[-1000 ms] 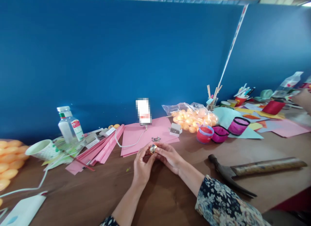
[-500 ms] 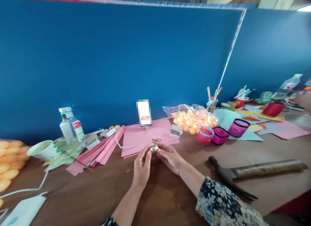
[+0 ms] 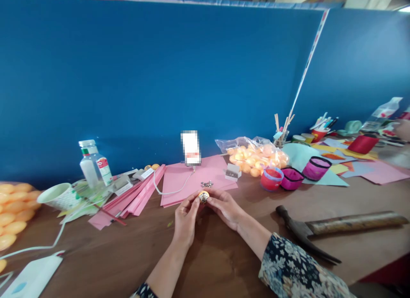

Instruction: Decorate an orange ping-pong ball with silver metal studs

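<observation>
Between the fingertips of both hands is a small orange ball [image 3: 203, 197] with shiny silver pieces on the side facing me. My left hand [image 3: 186, 212] pinches it from the left, thumb in front. From the right, my right hand [image 3: 226, 207] closes its fingertips on the ball too. Just beyond the hands, several small silver pieces [image 3: 207, 184] lie on pink paper sheets [image 3: 173, 182]. A small open white box [image 3: 232, 172] stands to their right, with small dark bits inside.
A claw hammer [image 3: 349, 223] lies at the right. Behind are a clear bag of orange balls [image 3: 253, 159], fabric cuffs [image 3: 315, 167] and a propped phone [image 3: 191, 147]. A bottle [image 3: 92, 165], a paper cup [image 3: 59, 197], pink strips [image 3: 141, 195] and a white power bank [image 3: 32, 276] occupy the left.
The ball has turned slightly between my fingertips, and more of its orange surface shows at the top. Both hands keep their grip in nearly the same place.
</observation>
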Tool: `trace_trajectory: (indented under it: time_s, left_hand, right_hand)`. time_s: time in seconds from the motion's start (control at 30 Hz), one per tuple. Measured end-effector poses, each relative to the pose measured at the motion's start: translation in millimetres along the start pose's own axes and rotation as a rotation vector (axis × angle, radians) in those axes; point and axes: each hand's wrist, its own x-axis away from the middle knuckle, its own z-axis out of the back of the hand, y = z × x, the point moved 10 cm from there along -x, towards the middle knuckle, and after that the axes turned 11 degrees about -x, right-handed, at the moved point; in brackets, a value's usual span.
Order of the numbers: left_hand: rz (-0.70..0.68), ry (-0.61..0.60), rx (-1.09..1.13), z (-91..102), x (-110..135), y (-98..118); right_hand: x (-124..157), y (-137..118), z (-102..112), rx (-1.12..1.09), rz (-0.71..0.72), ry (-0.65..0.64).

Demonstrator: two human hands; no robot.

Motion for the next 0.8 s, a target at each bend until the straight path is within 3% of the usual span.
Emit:
trace_trajectory:
  time_s: [0.57, 0.8]
  left_hand:
    - [0.029, 0.028, -0.119, 1.9, 0.3, -1.9]
    - [-0.116, -0.042, -0.306, -5.6, 2.5, 13.0]
  right_hand:
    - [0.8, 3.9, 5.0, -0.063, -0.027, 0.089]
    - [0.2, 5.5, 3.0, -0.079, -0.038, 0.054]
